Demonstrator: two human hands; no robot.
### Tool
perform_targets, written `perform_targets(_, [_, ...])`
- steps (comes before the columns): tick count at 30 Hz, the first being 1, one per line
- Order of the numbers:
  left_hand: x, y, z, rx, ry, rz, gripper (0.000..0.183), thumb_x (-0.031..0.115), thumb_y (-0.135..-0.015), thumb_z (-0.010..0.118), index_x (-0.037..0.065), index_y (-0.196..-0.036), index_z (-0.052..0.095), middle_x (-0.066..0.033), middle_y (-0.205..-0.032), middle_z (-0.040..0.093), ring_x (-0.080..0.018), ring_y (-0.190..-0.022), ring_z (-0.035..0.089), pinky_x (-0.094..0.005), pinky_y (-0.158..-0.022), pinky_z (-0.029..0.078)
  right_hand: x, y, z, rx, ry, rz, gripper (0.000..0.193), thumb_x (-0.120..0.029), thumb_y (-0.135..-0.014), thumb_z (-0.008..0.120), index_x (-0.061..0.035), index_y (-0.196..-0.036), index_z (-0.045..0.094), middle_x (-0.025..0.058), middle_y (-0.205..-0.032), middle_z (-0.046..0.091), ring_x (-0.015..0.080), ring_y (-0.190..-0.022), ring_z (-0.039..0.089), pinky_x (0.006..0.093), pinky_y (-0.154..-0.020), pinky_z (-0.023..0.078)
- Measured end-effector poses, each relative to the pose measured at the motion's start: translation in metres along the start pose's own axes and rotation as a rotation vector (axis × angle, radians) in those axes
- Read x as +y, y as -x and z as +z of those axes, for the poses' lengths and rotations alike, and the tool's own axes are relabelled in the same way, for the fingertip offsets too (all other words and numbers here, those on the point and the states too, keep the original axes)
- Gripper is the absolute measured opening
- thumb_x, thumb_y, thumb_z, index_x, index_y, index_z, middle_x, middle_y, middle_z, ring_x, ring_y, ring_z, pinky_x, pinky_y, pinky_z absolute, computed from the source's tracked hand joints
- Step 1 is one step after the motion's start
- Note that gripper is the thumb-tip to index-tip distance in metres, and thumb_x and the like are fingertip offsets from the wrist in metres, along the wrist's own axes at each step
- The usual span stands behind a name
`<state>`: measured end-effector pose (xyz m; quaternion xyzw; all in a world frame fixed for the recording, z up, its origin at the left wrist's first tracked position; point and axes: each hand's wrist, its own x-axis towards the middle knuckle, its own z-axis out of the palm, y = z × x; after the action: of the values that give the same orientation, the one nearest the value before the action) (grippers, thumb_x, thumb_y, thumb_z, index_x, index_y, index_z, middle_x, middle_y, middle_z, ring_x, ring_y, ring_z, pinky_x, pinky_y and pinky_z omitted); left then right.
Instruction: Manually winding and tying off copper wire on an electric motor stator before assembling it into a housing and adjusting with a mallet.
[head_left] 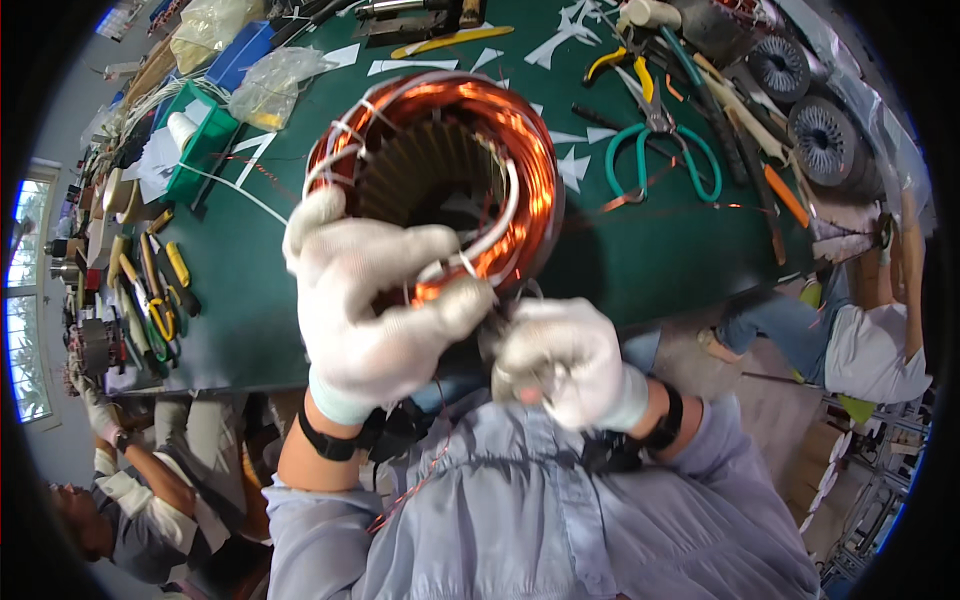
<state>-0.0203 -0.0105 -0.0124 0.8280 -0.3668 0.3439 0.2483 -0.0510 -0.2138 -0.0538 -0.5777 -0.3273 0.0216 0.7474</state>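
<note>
Currently: motor coil (440, 170), copper-wound, tilting up off the green worktop (650, 260) so its near rim is facing the person. Left hand (365, 300) is gripping that rim, steadying it; right hand (560, 362) is pinching loose wire ends below.

Left hand (365, 305), white-gloved, grips the near rim of a copper-wound stator (440, 170) held above a green table (640, 250). Right hand (560, 360), also gloved, closes on wire ends at the stator's 5 o'clock. Green-handled scissors (660, 150) lie at its 3 o'clock
</note>
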Motion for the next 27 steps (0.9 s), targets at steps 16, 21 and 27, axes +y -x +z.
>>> perform_targets(16, [0.025, -0.026, 0.005, -0.108, -0.031, -0.244, 0.026, 0.023, -0.073, 0.081, 0.004, -0.083, 0.066, -0.0081, -0.073, 0.059, -0.0279, -0.074, 0.052, -0.0390, -0.073, 0.041, 0.016, 0.017, 0.025, 0.169, 0.307, -0.160, 0.017, -0.012, -0.080, 0.079, -0.0046, -0.086, 0.064, 0.0106, -0.084, 0.056, 0.0316, -0.072, 0.058, 0.0374, -0.064, 0.047])
perform_targets(21, [0.021, -0.023, 0.013, -0.075, -0.045, -0.248, 0.026, 0.024, -0.073, 0.081, 0.004, -0.083, 0.067, -0.0074, -0.074, 0.060, -0.0277, -0.076, 0.053, -0.0386, -0.075, 0.041, -0.003, 0.035, 0.034, 0.491, -0.063, -0.110, 0.021, -0.021, -0.096, 0.069, 0.0000, -0.099, 0.072, 0.0094, -0.106, 0.064, 0.0162, -0.090, 0.061, 0.0302, -0.077, 0.049])
perform_targets(27, [-0.020, -0.023, -0.008, -0.160, 0.079, -0.174, 0.034, 0.032, -0.076, 0.081, 0.002, -0.086, 0.068, -0.0077, -0.078, 0.061, -0.0278, -0.081, 0.054, -0.0382, -0.084, 0.042, -0.081, 0.227, -0.153, 1.027, -0.180, 0.484, 0.036, -0.028, -0.110, 0.039, -0.0025, -0.129, 0.055, -0.0009, -0.073, 0.049, 0.0073, -0.055, 0.045, 0.0250, -0.049, 0.042])
